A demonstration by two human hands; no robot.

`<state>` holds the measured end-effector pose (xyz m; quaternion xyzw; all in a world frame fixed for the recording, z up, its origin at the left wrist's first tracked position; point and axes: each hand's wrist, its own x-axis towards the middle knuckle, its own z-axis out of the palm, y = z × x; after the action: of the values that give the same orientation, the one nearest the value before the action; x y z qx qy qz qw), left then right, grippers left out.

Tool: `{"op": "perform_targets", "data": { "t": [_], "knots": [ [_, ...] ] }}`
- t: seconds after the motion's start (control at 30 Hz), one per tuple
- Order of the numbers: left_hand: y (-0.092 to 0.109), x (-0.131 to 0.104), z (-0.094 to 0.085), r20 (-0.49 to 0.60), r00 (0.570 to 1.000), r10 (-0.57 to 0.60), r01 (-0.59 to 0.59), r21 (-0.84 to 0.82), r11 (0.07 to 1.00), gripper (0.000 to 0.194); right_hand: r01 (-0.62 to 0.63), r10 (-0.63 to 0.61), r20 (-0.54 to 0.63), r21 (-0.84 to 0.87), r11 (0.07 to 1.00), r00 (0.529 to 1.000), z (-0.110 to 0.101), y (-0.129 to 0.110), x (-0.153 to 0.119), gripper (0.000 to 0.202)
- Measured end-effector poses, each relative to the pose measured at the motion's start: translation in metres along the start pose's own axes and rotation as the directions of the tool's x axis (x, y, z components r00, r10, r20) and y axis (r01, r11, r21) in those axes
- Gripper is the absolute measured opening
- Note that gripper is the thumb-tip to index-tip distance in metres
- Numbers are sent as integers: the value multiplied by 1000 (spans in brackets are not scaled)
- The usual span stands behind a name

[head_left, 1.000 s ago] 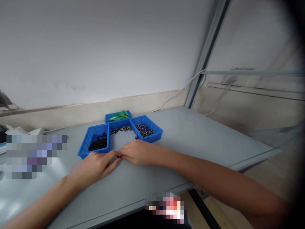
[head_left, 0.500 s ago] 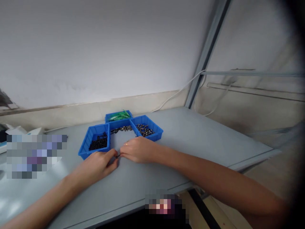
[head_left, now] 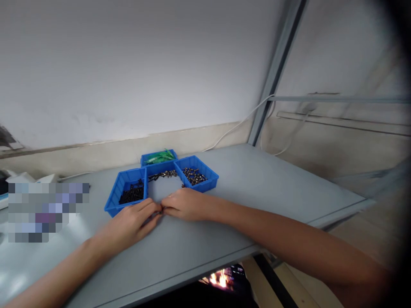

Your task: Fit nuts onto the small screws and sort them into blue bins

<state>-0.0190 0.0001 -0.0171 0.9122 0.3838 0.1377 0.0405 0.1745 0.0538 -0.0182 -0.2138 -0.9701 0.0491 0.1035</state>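
My left hand (head_left: 138,220) and my right hand (head_left: 184,204) meet just above the grey table, fingertips touching. Both are closed in a pinch around a small dark part (head_left: 162,210), mostly hidden by the fingers. Behind my left hand stands a blue bin (head_left: 112,194) of thin black pieces (head_left: 131,194). Another blue bin (head_left: 212,182), beyond my right hand, holds small shiny metal pieces (head_left: 193,175). Between these bins, more dark and metallic pieces (head_left: 165,174) lie loose on the table. My right wrist and forearm rest near the table surface.
At the back, a third blue bin (head_left: 143,161) contains green strips (head_left: 160,157). A white cable (head_left: 229,128) runs along the wall to a metal post (head_left: 272,77). White objects (head_left: 24,177) sit at the far left. The table's front edge (head_left: 180,278) passes below my hands.
My left fingers have closed further over the small dark part, which showed more clearly before. My right hand stays almost in place. The whole view has shifted very slightly.
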Motion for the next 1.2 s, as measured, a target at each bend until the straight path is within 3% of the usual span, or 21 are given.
{"op": "perform_targets", "data": {
  "t": [0.13, 0.3, 0.53, 0.67, 0.8, 0.93, 1.2],
  "knots": [
    [0, -3, 0, -13, 999, 51, -50, 54, 997, 17, 26, -25, 10, -35, 999, 1000, 0, 0, 0, 23],
    [-3, -2, 2, -7, 1000, 10, -9, 159, 987, 16, 61, -60, 11, -57, 997, 998, -4, -1, -3, 24],
    [-8, -2, 7, -27, 997, 66, -62, 149, 987, 24, 30, -28, 14, -116, 993, 1000, -6, -3, -3, 23],
    [-4, -2, 5, -18, 1000, 4, -2, 124, 992, 23, 16, -14, 12, -152, 988, 1000, -5, -2, -3, 22],
    [-1, -1, 1, 60, 995, -80, 70, 157, 985, 24, 5, -7, -15, -137, 991, 1000, -6, -1, -5, 21],
    [-3, -1, 2, 99, 994, -50, 32, 180, 983, 27, -1, -1, -13, -128, 992, 1000, -10, -2, -5, 21],
    [-6, 0, 4, 73, 996, -43, 30, 173, 985, 30, 32, -21, 69, -166, 986, 997, -10, -2, -3, 20]
  ]
}}
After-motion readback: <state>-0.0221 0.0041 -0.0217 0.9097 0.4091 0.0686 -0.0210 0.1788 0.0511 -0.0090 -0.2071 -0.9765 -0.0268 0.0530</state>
